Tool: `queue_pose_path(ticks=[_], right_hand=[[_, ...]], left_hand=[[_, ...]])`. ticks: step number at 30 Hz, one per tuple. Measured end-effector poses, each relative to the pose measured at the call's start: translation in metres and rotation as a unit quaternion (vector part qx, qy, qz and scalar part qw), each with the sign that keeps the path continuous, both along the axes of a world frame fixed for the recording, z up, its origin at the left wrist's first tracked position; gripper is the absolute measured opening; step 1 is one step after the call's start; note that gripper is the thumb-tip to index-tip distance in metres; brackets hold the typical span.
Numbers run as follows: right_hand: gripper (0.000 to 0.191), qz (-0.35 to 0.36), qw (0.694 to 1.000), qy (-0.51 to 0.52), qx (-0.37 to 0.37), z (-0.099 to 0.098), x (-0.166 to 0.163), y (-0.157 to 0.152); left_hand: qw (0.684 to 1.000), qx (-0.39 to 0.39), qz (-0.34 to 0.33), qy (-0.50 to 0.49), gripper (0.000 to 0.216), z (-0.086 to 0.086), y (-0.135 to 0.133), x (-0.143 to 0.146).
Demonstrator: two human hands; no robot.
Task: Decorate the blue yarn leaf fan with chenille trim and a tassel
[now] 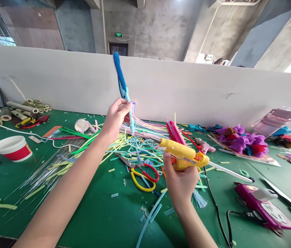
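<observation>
My left hand (pixel 117 116) pinches a slim stem wrapped in light blue pipe cleaner (pixel 131 121), held upright over the table. Dark blue fuzzy loops (pixel 120 74) rise from its top, and a pale blue tassel (pixel 138 153) hangs from its lower end. My right hand (pixel 181 181) is wrapped round the handle of a yellow hot glue gun (pixel 184 151). Its nozzle points left at the stem's lower end; whether the two touch, I cannot tell. A clear glue stick (pixel 230 171) sticks out of the gun's back. Below lie scissors (pixel 145 176) with red and yellow handles.
Pipe cleaners (pixel 114 146) and thin wires (pixel 47 175) cover the green table (pixel 96 206). A paper cup (pixel 13 148) and bamboo pieces (pixel 29 108) stand left. Purple flowers (pixel 240 139), a pink bottle (pixel 274 120) and a magenta power strip (pixel 264 206) are right. A white partition (pixel 83 82) runs behind.
</observation>
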State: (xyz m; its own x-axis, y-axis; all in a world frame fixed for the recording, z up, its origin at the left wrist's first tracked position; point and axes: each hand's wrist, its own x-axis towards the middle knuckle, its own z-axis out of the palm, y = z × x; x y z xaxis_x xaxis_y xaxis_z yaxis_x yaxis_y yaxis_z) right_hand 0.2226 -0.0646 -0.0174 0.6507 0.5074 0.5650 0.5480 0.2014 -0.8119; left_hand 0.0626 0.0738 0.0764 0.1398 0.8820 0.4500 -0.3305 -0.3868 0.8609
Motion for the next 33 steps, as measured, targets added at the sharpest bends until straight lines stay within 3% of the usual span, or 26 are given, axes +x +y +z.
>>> queue_pose_path(ticks=[8, 13, 19, 24, 33], right_hand=[[0.037, 0.016, 1.000, 0.024, -0.003, 0.001, 0.000, 0.000], [0.039, 0.008, 1.000, 0.013, -0.001, 0.000, 0.001, 0.000], [0.043, 0.014, 0.999, 0.019, -0.028, -0.005, 0.003, 0.002], [0.045, -0.001, 0.999, 0.013, -0.037, -0.006, 0.004, 0.002], [0.043, -0.003, 0.999, 0.030, -0.031, -0.006, 0.000, 0.001]], left_hand=[[0.999, 0.024, -0.032, 0.029, 0.018, -0.001, 0.001, 0.001], [0.996, 0.068, -0.008, 0.049, 0.020, -0.006, 0.006, -0.001], [0.991, -0.027, -0.030, 0.131, 0.022, -0.010, 0.011, -0.008], [0.986, -0.054, -0.038, 0.152, 0.040, -0.016, 0.016, -0.007], [0.985, -0.083, -0.005, 0.153, 0.049, -0.017, 0.020, -0.008]])
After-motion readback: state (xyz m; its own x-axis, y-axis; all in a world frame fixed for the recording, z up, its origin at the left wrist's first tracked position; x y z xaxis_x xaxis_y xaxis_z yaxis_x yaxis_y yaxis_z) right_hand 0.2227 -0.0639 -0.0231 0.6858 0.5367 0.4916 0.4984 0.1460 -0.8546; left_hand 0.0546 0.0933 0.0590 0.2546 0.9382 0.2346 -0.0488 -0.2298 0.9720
